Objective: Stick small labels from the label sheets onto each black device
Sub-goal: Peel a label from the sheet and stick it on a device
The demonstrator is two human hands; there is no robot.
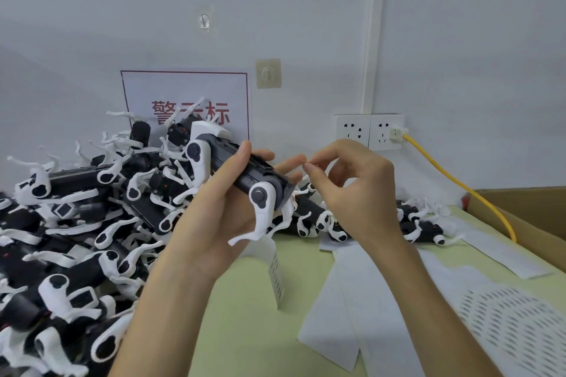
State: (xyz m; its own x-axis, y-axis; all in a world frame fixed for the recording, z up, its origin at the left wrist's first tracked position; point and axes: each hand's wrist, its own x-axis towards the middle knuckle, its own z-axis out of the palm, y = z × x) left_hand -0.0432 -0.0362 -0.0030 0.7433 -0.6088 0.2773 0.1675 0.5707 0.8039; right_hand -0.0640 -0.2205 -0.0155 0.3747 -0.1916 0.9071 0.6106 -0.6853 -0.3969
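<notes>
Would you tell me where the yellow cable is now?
In the head view the yellow cable lies on the right, running from the wall socket down to the cardboard box.

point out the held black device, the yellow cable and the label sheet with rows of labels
black device (258, 176), head view, dark body between its white arms
yellow cable (453, 179), head view, middle of its run below the wall socket
label sheet (505, 324), head view, patterned area at lower right

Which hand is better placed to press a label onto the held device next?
Right: the right hand pinches something small beside the black device, while the left hand is busy gripping it.
</notes>
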